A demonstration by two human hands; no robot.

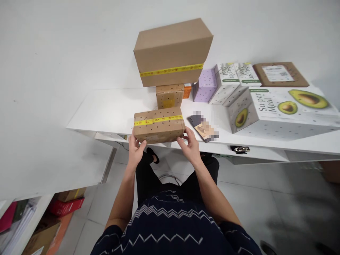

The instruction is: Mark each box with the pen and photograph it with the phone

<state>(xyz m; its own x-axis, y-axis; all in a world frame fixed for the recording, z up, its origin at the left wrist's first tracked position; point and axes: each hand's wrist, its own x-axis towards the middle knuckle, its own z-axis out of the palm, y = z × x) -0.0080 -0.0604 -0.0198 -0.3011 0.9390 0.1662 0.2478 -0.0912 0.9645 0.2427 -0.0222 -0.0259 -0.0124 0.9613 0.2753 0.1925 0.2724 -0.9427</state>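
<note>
Between my two hands is a brown cardboard box (159,129) with dark speckles and a strip of yellow printed tape along it. My left hand (136,150) grips its left end, thumb at the near lower edge. At the right end, my right hand (190,145) holds it the same way, fingers around the corner. The box is at the front edge of the white desk (114,109). Right behind it stands a smaller speckled brown box (170,96). A large plain brown carton (172,53) with yellow tape appears above that one; what it rests on is hidden.
A phone (202,127), partly blurred, lies right of my hands. Farther right stand a lilac box (205,85), white avocado-print boxes (287,109) and a labelled brown box (281,74). An orange packet (187,91) sits behind. Lower left, a shelf holds a red box (66,206).
</note>
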